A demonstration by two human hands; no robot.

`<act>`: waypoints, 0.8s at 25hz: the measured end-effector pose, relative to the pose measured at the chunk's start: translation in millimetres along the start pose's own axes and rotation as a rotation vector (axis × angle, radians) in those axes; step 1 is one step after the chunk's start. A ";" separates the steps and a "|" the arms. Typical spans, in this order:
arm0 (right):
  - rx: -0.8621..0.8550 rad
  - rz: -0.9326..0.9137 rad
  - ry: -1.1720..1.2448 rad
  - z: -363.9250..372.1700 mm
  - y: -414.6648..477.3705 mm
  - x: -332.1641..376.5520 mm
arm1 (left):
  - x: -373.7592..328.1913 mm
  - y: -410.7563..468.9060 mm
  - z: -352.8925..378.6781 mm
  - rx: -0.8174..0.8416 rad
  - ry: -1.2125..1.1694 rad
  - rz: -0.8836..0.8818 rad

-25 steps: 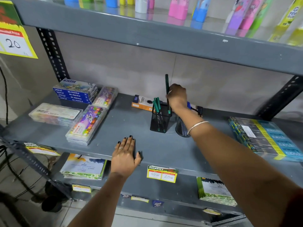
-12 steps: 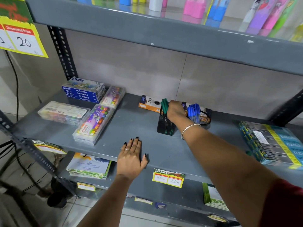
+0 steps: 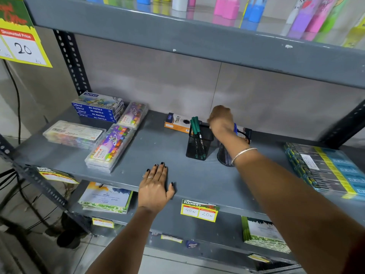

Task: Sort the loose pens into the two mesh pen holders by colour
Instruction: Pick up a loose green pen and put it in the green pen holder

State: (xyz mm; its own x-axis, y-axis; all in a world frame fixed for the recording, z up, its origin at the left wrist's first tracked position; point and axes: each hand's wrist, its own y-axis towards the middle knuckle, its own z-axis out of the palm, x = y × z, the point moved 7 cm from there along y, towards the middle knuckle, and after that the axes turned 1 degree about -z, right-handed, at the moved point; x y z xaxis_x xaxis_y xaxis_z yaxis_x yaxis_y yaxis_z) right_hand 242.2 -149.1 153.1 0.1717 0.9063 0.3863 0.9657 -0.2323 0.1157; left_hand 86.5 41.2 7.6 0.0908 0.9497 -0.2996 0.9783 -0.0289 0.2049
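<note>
- Sorting looks close to finished, judging by how things lie: the square mesh holder [image 3: 199, 145] carries a bunch of green pens [image 3: 194, 124] standing upright, caps up, and the round mesh holder [image 3: 227, 155] just beside it to the right shows a sliver of blue pens [image 3: 235, 128] above its rim.
- No loose pens lie on the bare grey shelf [image 3: 158, 147] around the holders; whether any remain behind the raised arm or by the orange pen box [image 3: 176, 123] at the back cannot be told.
- What is left, as a judgement, is at most a last pen or a check that the colours are not mixed.
- The right hand [image 3: 221, 120] hangs above and behind the two holders, between them, its back to the camera and fingers curled downward. It is blurred, and whether it grips a pen or is closed on nothing cannot be told.
- The right forearm crosses in front of the round holder and hides most of it.
- The left hand [image 3: 156, 186] lies flat and spread, palm down, on the front edge of the shelf, well apart from the holders and holding nothing.
</note>
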 end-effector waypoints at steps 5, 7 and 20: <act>-0.227 0.067 0.084 -57.8 -9.3 -62.4 | -1.9 -2.1 -3.3 0.033 0.016 -0.012; -0.252 0.133 0.078 -68.9 -23.2 -94.5 | -2.7 -1.9 -2.6 0.041 0.011 -0.011; -0.069 0.574 -0.030 -37.0 -107.1 -255.3 | -1.0 0.6 4.3 0.024 0.033 0.025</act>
State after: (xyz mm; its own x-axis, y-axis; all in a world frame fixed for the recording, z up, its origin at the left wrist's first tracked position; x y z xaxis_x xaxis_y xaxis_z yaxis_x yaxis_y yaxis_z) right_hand 87.7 -368.6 75.9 0.6710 0.6374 0.3788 0.7014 -0.7113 -0.0455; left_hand 87.9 39.0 4.0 0.1093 0.9582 -0.2642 0.9800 -0.0595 0.1897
